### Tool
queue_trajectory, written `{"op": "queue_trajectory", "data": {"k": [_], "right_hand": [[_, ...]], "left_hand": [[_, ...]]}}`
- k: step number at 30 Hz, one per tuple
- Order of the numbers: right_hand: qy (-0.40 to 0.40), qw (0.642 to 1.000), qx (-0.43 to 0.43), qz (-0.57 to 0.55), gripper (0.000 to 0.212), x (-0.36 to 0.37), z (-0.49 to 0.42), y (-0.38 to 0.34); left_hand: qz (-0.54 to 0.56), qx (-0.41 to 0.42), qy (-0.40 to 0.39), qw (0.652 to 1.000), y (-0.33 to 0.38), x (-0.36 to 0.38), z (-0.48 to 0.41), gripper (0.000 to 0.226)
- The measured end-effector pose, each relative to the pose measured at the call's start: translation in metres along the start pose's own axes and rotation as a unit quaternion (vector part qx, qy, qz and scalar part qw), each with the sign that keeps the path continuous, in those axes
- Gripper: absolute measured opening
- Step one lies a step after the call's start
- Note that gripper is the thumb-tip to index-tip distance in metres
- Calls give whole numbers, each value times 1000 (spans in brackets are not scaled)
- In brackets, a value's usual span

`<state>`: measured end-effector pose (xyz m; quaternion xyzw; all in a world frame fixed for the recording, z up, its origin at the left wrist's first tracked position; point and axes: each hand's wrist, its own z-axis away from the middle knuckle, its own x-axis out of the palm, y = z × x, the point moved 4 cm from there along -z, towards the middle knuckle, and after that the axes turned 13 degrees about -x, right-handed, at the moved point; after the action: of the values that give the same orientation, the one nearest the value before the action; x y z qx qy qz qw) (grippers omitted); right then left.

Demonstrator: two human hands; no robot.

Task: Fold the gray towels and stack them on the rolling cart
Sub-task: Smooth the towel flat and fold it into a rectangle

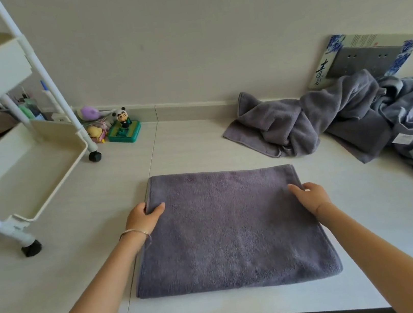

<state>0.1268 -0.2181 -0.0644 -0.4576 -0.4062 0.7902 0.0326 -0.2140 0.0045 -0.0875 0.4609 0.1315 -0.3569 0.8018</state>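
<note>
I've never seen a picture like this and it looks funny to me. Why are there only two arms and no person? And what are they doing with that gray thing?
The camera sits on the person's head and looks down, so you see only their own two arms, as if through their eyes. There is no machine here, just one picture from that one camera. The left hand grips the left edge of a folded gray towel, and the right hand holds its right edge. The towel lies flat on a white surface. Behind it on the right is a crumpled heap of gray cloth, not yet folded. On the left stands a white rolling cart, where the folded towels are meant to go. By the wall sit small toys, one of them a panda figure.
</note>
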Motion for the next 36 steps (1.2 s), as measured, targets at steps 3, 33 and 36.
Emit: {"op": "queue_trajectory", "data": {"k": [3,33,36], "right_hand": [[18,998,-62,-4,26,0,11,0],[39,995,-72,-65,18,-2,98,47],[42,995,-68,-54,22,-1,101,53]], "left_hand": [[3,68,-33,997,-1,-6,10,23],[44,173,10,984,-35,-8,76,34],[17,126,-26,991,-42,-8,71,27]]}}
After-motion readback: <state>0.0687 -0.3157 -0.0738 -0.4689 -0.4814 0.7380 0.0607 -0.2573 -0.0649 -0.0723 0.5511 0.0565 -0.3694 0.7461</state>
